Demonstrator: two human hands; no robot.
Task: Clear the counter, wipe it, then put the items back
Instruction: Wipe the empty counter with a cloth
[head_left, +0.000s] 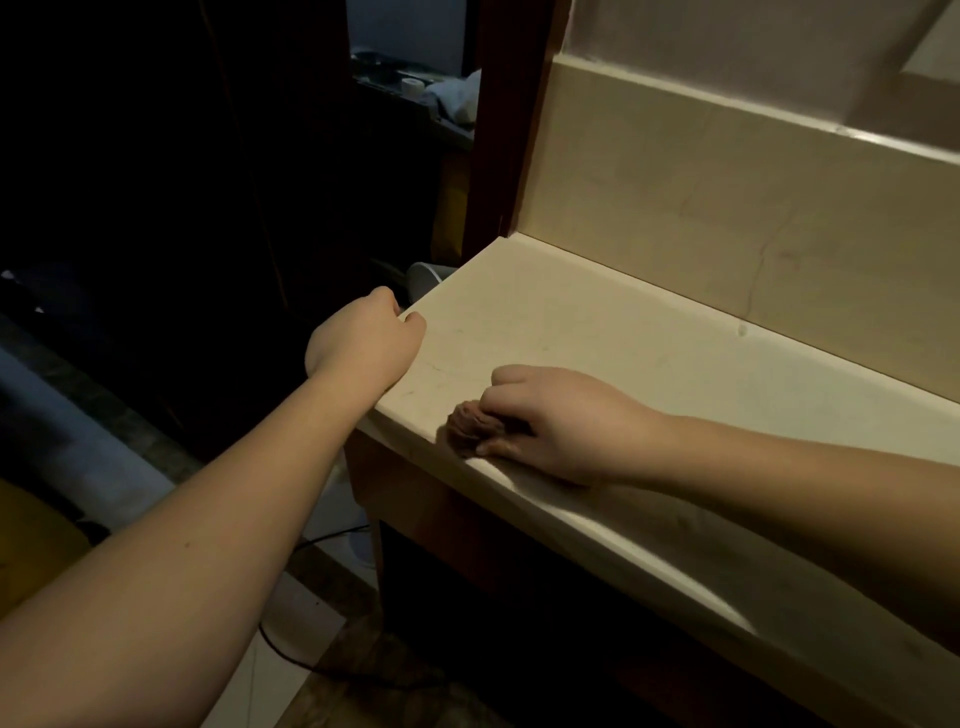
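A cream stone counter (649, 358) runs from the left corner toward the lower right, with nothing standing on the part I see. My right hand (550, 421) rests near the counter's front edge, closed around a bunched brown cloth (470, 428) that presses on the surface. My left hand (363, 340) sits at the counter's left end, fingers curled over the edge; whether it holds anything is hidden.
A cream backsplash (727, 208) rises behind the counter, beside a dark wooden frame (498, 130). Just past the left end, a pale rounded object (423, 278) sits below. A black cable (322, 540) trails over the tiled floor. A dim shelf (415, 88) holds items.
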